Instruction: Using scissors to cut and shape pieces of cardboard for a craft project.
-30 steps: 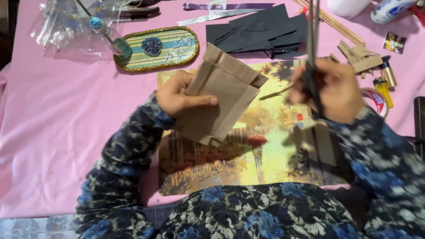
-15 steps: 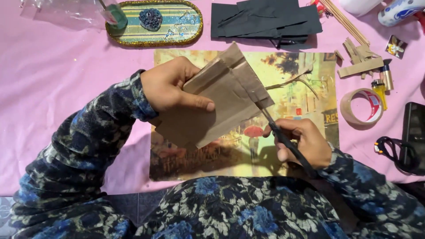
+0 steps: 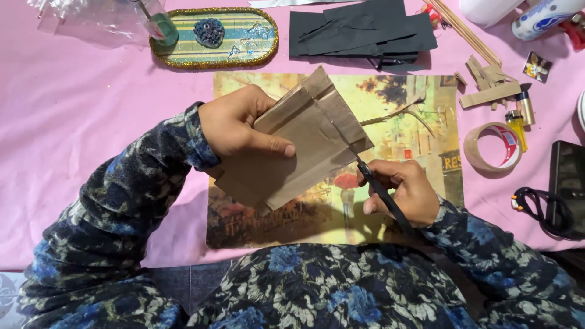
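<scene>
My left hand (image 3: 241, 125) holds a folded piece of brown cardboard (image 3: 292, 152) above a picture mat (image 3: 402, 109) on the pink tablecloth. My right hand (image 3: 402, 192) grips black-handled scissors (image 3: 365, 170). The blades point up and left into the cardboard's right edge, near its middle. The cardboard is tilted, with its upper corner towards the far side of the table.
Black paper pieces (image 3: 359, 27) lie at the back. An oval glittered tray (image 3: 216, 36) sits back left beside clear plastic (image 3: 91, 21). Right of the mat are cardboard scraps (image 3: 487, 85), wooden sticks (image 3: 466, 30), a lighter (image 3: 518, 122), a tape roll (image 3: 493, 146) and a black device with cord (image 3: 563, 189).
My right hand brought the scissors down from an upright hold at the right to the cardboard's right edge. My left hand turned the cardboard and moved it towards the middle of the mat.
</scene>
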